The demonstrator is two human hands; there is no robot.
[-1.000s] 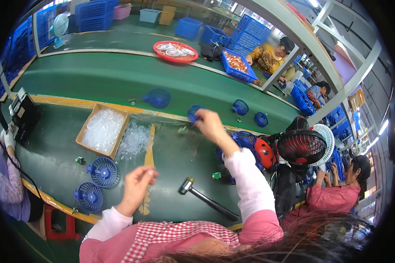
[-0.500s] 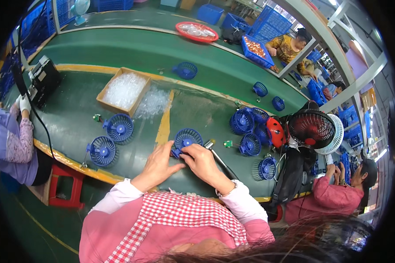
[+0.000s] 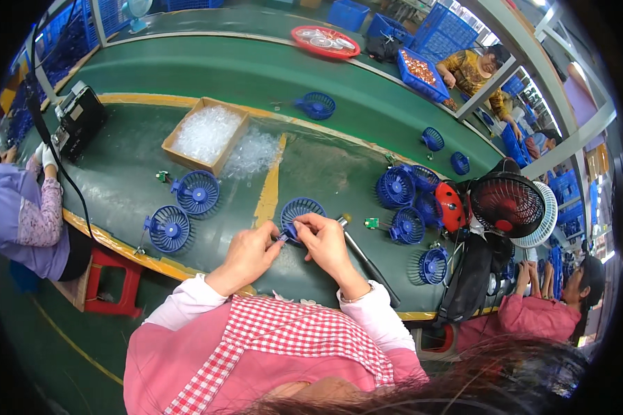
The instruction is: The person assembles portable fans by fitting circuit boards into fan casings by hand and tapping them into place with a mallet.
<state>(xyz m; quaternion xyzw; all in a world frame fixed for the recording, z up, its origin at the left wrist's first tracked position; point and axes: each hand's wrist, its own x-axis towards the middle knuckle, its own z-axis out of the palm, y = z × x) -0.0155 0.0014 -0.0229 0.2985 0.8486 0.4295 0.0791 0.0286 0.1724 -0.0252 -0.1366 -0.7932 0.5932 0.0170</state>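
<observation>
See a white fan [image 3: 548,218] partly behind the black fan [image 3: 507,205], a red black-spotted object [image 3: 450,207] just left of it, a black bag [image 3: 465,280] below it.

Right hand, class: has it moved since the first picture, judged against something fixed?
Yes: judged against the cardboard box, the right hand has moved back toward the checked apron.

A round blue cage [image 3: 302,206], ringed with fine slats, is held at the green bench [image 3: 339,162], its slatted face turned upward. Its small stem, pointing to the lower left, is met by the fingertips of the left hand [image 3: 248,256], while its near part is partly hidden by the right hand [image 3: 324,245].
</observation>
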